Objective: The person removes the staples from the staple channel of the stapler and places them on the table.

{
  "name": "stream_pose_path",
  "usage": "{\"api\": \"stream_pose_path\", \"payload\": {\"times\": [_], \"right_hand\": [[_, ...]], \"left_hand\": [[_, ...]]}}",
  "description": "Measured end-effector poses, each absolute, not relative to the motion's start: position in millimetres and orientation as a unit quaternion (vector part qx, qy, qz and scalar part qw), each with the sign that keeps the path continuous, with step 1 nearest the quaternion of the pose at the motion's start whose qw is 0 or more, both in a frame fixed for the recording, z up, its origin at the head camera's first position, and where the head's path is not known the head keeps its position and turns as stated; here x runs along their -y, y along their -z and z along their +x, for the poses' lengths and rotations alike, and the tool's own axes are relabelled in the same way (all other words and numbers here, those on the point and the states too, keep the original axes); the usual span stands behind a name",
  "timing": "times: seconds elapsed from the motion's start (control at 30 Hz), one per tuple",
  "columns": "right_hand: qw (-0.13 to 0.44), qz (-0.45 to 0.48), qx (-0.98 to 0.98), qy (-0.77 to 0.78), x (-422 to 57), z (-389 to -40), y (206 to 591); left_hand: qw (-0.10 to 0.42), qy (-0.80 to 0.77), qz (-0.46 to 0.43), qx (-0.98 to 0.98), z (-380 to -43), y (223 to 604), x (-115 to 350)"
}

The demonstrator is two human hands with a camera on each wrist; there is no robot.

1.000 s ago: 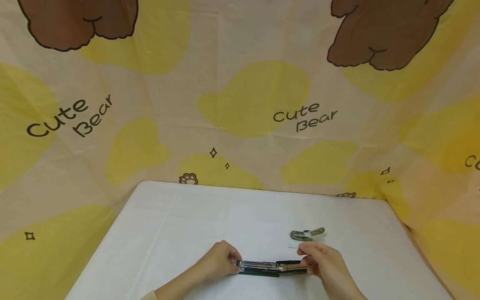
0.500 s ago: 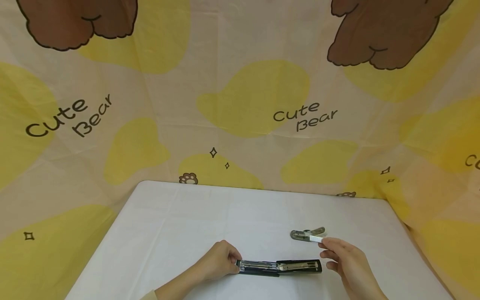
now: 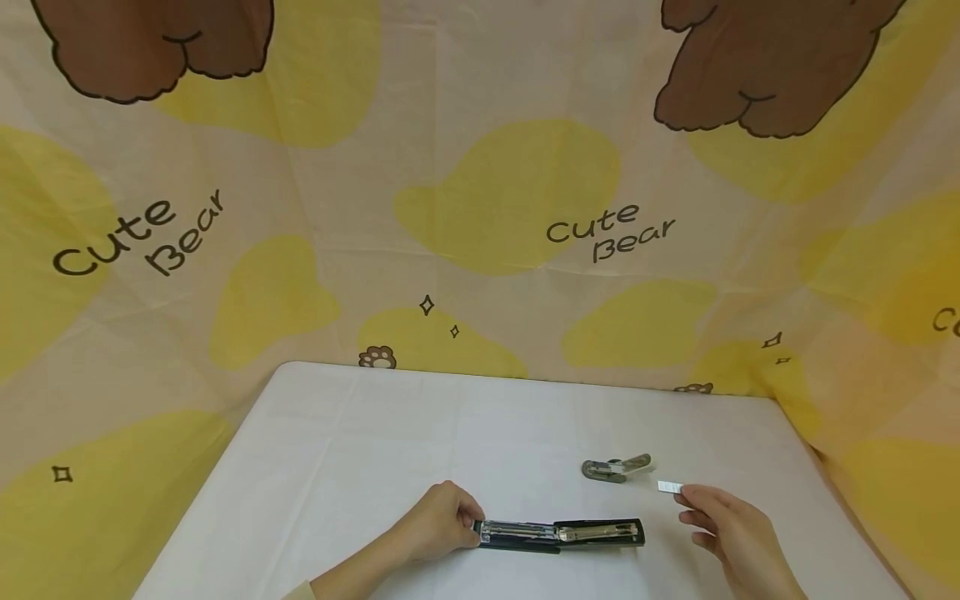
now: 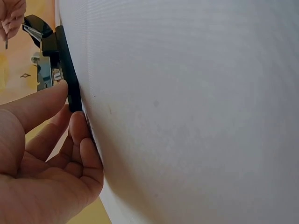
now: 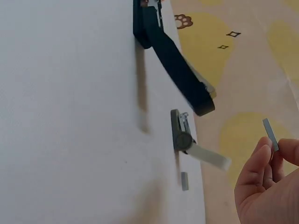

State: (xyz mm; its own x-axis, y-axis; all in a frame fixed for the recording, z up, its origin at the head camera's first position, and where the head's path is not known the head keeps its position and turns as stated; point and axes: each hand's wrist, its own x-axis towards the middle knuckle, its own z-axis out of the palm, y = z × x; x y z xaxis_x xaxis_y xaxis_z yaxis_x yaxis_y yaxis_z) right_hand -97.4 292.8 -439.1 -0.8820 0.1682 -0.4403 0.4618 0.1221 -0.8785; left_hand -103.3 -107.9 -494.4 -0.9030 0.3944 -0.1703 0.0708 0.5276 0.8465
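My left hand grips the left end of a black stapler, which lies swung open, its metal insides facing up. In the left wrist view my thumb is at the end of its base, with the other fingers bent below. My right hand pinches a silvery strip of staples between thumb and fingertips, to the right of the black stapler. The right wrist view shows that strip sticking up from the fingers. Beyond the black stapler sits a small grey stapler, also swung open.
Another small grey strip lies on the white table close to the small stapler. A patterned cloth backdrop rises behind the table and along its sides.
My right hand has moved right with the strip of staples, away from the black stapler, uncovering that stapler's right end. My left hand and both staplers have stayed put.
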Motion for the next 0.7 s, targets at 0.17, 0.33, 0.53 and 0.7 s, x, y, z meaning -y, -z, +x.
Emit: {"api": "stream_pose_path", "payload": {"times": [0.17,0.33,0.53,0.7], "right_hand": [[0.125,0.227,-0.754,0.603,-304,-101,451],[0.139,0.240,-0.781,0.559,-312,-103,465],[0.156,0.253,-0.783,0.547,-319,-104,479],[0.161,0.278,-0.754,0.573,-317,-103,487]], "left_hand": [[0.172,-0.471,0.137,-0.854,-103,494,108],[0.173,-0.472,0.133,-0.854,-102,493,107],[0.174,-0.470,0.127,-0.856,-102,491,106],[0.176,-0.469,0.126,-0.856,-102,491,107]]}}
